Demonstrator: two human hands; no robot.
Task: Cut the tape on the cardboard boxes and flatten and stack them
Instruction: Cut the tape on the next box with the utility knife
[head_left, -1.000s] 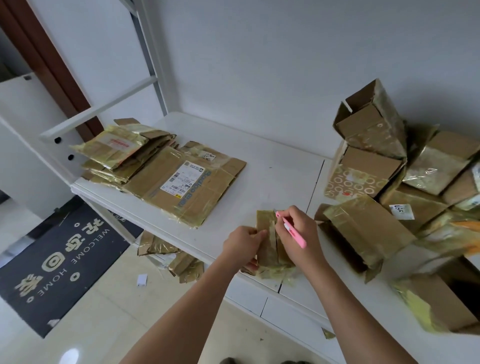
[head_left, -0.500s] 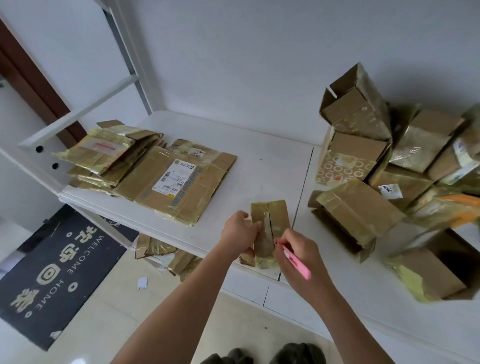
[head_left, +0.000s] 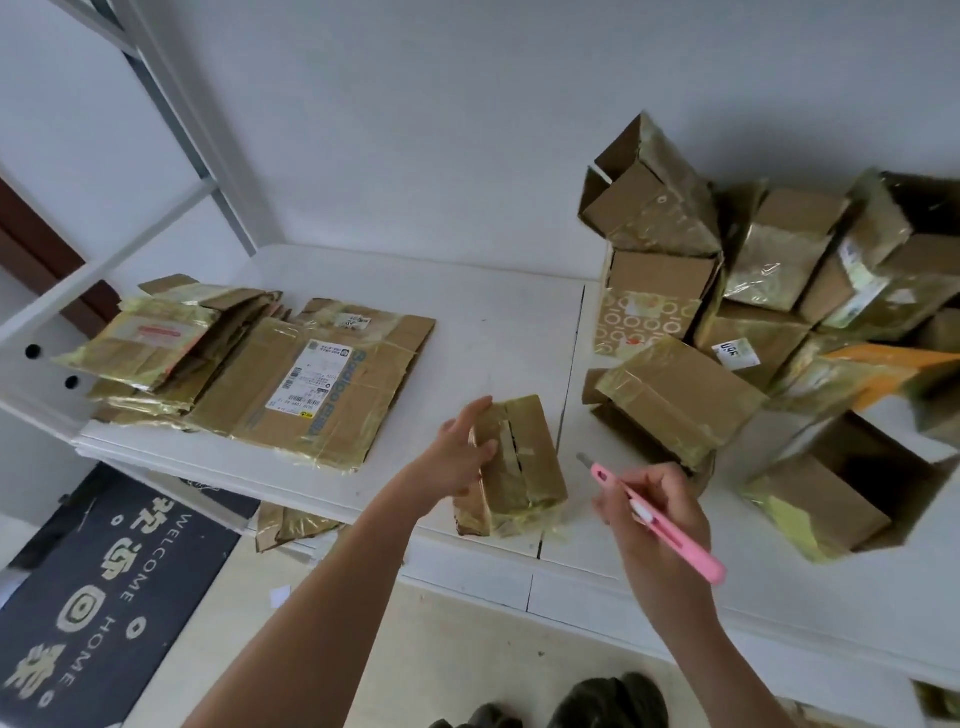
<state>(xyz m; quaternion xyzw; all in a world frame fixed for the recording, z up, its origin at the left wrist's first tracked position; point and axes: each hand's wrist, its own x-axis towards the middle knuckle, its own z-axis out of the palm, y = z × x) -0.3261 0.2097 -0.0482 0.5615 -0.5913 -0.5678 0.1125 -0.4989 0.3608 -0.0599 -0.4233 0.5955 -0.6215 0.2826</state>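
Cardboard box (head_left: 519, 457), small, glossy with tape, slit along its top, rests at six o'clock under my left hand (head_left: 460, 457)'s loose fingers, while my right hand (head_left: 657, 512) pinches a slim pink cutter (head_left: 660, 522).

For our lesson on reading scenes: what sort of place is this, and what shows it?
Probably the entryway of a home. A doormat reading WELCOME HOME lies on the tiled floor, and used parcel boxes crowd a white built-in counter.
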